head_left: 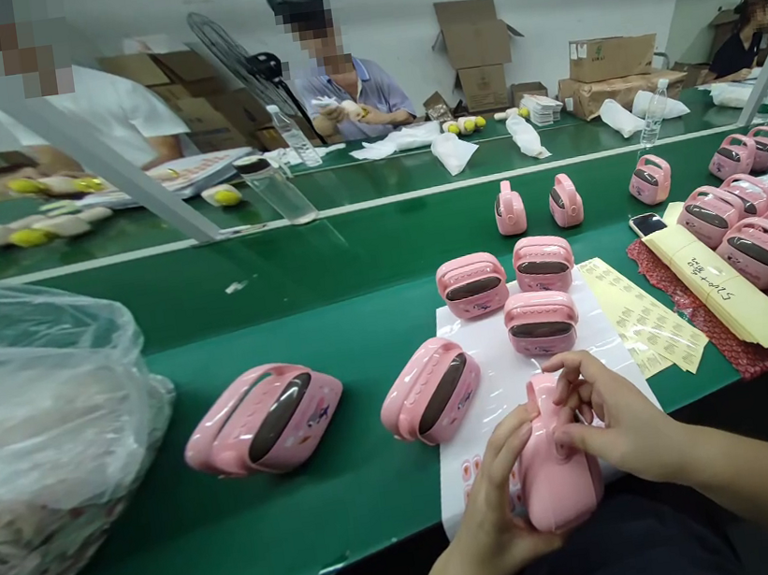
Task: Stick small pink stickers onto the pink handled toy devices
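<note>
My left hand (492, 495) is wrapped round a pink handled toy case (557, 477), held upright just off the near edge of the green belt (336, 350). My right hand (603, 414) pinches at the case's top with its fingertips pressed together; what lies under them is too small to make out. Directly beyond lies a white sticker sheet (501, 376), with three similar pink cases (540, 322) resting on it. Another pink case (432, 392) overlaps the sheet's left edge, and one more (265, 421) lies farther left on the belt.
A crumpled clear plastic bag (33, 418) bulges at the left. Yellow label sheets (642, 315) and several more pink cases (760, 238) sit at the right, with a phone (647, 223). Across the belt, other people work among bottles (276, 188), cardboard boxes (476, 49) and yellow-white parts.
</note>
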`<state>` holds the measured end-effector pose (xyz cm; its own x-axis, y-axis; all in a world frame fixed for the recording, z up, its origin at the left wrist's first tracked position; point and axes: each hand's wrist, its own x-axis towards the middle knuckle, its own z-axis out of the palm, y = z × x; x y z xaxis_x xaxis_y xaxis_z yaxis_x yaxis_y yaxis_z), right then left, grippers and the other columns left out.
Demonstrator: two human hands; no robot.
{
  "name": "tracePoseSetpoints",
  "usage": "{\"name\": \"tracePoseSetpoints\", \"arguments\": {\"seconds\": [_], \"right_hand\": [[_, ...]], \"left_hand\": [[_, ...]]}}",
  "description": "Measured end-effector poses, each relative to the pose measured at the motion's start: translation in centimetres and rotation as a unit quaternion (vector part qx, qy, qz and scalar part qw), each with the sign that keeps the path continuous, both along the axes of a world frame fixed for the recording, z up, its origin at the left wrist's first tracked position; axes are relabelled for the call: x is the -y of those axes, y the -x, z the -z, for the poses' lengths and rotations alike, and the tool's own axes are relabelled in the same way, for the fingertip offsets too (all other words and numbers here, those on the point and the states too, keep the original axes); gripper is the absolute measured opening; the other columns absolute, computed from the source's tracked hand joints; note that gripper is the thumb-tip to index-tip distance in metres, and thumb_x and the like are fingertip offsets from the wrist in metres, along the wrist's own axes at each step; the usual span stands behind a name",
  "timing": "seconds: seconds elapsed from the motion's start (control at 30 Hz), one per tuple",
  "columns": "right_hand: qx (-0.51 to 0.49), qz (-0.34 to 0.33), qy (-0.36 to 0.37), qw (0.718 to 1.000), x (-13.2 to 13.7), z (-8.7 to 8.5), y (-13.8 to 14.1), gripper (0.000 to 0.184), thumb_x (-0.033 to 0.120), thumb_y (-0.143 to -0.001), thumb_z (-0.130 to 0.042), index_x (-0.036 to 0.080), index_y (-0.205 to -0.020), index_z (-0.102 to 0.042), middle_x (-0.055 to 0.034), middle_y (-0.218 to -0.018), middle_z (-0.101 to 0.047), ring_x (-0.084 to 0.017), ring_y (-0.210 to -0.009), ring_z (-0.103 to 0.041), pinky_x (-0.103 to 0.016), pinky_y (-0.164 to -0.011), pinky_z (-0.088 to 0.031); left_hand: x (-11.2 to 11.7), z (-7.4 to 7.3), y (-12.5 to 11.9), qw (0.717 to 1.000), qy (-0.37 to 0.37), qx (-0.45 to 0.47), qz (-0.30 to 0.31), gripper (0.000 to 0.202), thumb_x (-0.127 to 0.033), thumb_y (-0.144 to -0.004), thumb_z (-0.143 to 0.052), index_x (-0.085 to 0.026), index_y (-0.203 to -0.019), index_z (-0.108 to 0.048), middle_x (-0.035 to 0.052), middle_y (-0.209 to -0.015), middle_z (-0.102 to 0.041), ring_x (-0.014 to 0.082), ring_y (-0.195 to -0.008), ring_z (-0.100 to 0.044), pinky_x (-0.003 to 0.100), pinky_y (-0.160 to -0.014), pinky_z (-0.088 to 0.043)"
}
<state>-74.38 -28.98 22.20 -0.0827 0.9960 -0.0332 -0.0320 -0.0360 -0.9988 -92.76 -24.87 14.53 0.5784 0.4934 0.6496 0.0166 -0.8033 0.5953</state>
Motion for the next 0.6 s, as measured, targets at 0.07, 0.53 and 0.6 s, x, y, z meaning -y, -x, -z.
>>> {"name": "tracePoseSetpoints", "arguments": {"seconds": [0.07,0.53,0.6], "right_hand": [[0.017,0.016,-0.026,0.999,0.1,0.4,0.2,0.046,0.009,-0.070,-0.058,0.024,-0.111,-0.044,0.0023,-0.088,-0.048,-0.010,-0.066,-0.058,-0.028,-0.065,-0.046],[0.404,0.016,-0.493,0.770,1.7,2.3,-0.5,0.061,0.004,-0.087,-0.036,0.011,-0.143,-0.014,-0.0192,-0.122,-0.059,-0.024,-0.116,-0.054,-0.040,-0.088,-0.050],[0.399,0.031,-0.450,0.798,1.2,2.5,-1.0,0.062,0.005,-0.088,-0.034,0.015,-0.144,-0.012,-0.0178,-0.130,-0.052,-0.022,-0.125,-0.046,-0.041,-0.096,-0.045]], "left_hand": [[0.0,-0.2,-0.1,1.000,-0.013,0.002,-0.005,0.084,-0.036,-0.072,-0.070,-0.022,-0.141,-0.025,0.0176,-0.129,-0.045,0.0313,-0.122,-0.047,0.045,-0.095,-0.046],[-0.3,-1.4,-0.4,0.999,-0.036,0.010,0.002,0.082,-0.031,-0.073,-0.069,-0.021,-0.141,-0.024,0.0167,-0.126,-0.043,0.0303,-0.119,-0.048,0.044,-0.094,-0.047],[-0.3,-1.4,-0.4,0.999,-0.039,0.011,-0.004,0.081,-0.034,-0.071,-0.070,-0.022,-0.140,-0.028,0.0163,-0.124,-0.042,0.0313,-0.117,-0.049,0.044,-0.092,-0.048]]}}
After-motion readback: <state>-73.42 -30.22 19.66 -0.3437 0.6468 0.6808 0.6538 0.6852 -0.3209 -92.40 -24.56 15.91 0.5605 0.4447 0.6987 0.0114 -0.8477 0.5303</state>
